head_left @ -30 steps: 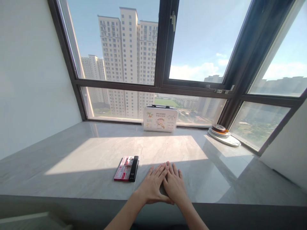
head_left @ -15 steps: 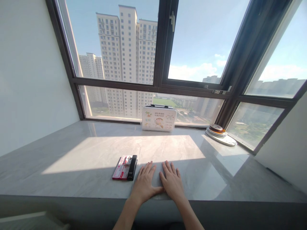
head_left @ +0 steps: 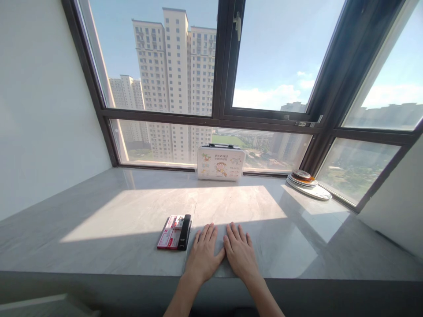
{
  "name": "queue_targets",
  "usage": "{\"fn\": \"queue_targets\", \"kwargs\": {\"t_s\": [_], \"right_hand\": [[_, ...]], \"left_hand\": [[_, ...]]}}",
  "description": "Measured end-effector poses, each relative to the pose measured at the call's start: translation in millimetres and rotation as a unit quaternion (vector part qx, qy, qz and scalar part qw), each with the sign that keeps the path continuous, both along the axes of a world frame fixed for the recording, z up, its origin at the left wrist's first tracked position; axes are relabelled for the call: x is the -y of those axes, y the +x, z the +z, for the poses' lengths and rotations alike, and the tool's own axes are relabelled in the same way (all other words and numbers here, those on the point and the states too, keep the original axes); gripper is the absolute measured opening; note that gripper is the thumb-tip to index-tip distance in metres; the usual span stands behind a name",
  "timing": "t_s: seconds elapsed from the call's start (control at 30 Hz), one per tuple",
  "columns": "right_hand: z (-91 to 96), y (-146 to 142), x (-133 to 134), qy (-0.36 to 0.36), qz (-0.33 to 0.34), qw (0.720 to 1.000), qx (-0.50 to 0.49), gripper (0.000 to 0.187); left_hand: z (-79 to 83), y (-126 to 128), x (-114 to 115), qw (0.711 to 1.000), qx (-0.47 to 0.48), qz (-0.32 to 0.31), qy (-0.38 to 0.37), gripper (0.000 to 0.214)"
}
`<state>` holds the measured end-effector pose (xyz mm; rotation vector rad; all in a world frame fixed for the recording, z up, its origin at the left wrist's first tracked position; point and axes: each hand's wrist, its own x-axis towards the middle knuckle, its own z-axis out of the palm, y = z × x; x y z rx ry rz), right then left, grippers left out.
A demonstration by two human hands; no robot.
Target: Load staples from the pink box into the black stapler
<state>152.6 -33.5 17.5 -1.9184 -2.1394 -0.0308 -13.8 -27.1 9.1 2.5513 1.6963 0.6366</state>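
My left hand (head_left: 204,253) lies flat on the grey marbled sill (head_left: 109,251), palm down, with nothing in it. Beside it my right hand (head_left: 240,251) rests flat too, fingers stretched forward, also holding nothing. The two thumbs are close together, near the front edge. Just left of my left hand lies a black stapler (head_left: 184,233), its long side pointing away from me. Against the stapler's left side sit small red-and-white boxes (head_left: 169,235), laid close together; their print is too small to read.
A white carry case (head_left: 221,165) with cartoon prints and a black handle stands upright by the window. Stacked round plates or discs (head_left: 307,182) occupy the back right corner. A dark window frame (head_left: 158,117) borders the back, and the sill's front edge drops off below my wrists.
My left thumb has swung up and forward, nearer to my right thumb. The hands otherwise stay flat, and the whole view has shifted slightly.
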Motion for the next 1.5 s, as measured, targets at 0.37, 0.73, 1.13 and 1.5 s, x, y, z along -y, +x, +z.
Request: {"fn": "queue_targets", "kwargs": {"t_s": [0.37,0.73,1.13,1.5], "right_hand": [[4.2,-1,0,-0.007,-0.006,1.0,-0.013,0.057],[-1.0,-3,-2,-0.006,-0.005,1.0,-0.002,0.057],[1.3,-3,0,-0.006,0.008,1.0,0.011,0.058],[0.5,-5,-1,-0.016,-0.001,1.0,0.012,0.059]], "left_hand": [[-3.7,6,-4,1.0,0.009,0.019,0.002,0.059],[-1.8,13,-2,0.999,0.015,0.037,0.002,0.059],[0.0,17,-2,0.999,0.017,0.043,0.004,0.055],[-1.9,19,-4,0.999,0.008,0.052,0.011,0.055]]}}
